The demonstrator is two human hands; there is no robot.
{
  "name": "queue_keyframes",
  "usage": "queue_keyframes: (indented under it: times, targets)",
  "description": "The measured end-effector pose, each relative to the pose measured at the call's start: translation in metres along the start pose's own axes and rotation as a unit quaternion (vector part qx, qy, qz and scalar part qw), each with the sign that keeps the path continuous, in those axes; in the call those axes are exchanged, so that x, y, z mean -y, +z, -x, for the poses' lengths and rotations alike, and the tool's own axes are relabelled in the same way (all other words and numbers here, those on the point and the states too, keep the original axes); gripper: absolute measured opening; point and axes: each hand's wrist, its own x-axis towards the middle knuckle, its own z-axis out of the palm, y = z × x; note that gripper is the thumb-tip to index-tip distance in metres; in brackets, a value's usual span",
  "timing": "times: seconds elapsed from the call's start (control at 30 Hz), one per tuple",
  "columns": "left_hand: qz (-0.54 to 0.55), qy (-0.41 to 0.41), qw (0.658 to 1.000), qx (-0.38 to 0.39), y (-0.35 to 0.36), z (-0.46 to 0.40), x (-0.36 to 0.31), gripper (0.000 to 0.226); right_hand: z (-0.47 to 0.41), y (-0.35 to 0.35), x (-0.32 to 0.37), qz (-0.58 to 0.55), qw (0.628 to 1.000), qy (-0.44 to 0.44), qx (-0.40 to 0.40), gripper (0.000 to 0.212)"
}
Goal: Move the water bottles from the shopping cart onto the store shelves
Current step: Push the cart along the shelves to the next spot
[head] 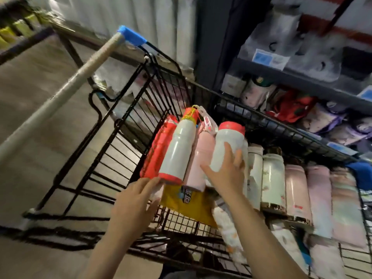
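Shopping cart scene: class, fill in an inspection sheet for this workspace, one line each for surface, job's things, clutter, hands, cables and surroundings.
Surface: black wire cart, bottles lying inside.
Job's things: white bottle with red ends, red bottle and pink bottle side by side; white red-capped bottle; a row of pale bottles to the right.
Clutter: yellow bag under the bottles.
Hands: left hand open, fingers at the white bottle's red base; right hand open, fingers resting on the red-capped bottle.
Cables: nothing seen.
Surroundings: shelves to the right holding packaged goods; cart handle with blue end; floor on the left.
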Motion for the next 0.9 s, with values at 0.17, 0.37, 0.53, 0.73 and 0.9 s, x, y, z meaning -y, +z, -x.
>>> queue_keyframes:
  times: [0.17,0.37,0.53,0.73,0.9]
  targets:
    - [0.063,-0.028,0.998,-0.006,0.01,0.003,0.008,0.066,-0.015,0.021,0.004,0.009,0.998,0.025,-0.061,0.082]
    - [0.125,-0.05,0.991,0.009,0.006,-0.008,0.002,0.057,-0.018,0.025,0.003,0.021,0.996,0.025,-0.086,0.079]
    - [0.128,-0.101,0.987,-0.011,0.007,-0.081,-0.019,0.047,-0.02,0.025,0.002,0.023,0.996,0.031,-0.078,0.081]
    - [0.066,-0.125,0.987,0.079,0.056,-0.141,-0.026,0.071,-0.02,0.029,-0.002,0.081,0.993,0.017,-0.078,0.093]
    - [0.051,-0.151,0.986,0.05,0.068,-0.142,-0.026,0.076,-0.021,0.028,0.0,0.065,0.995,0.032,-0.075,0.09]
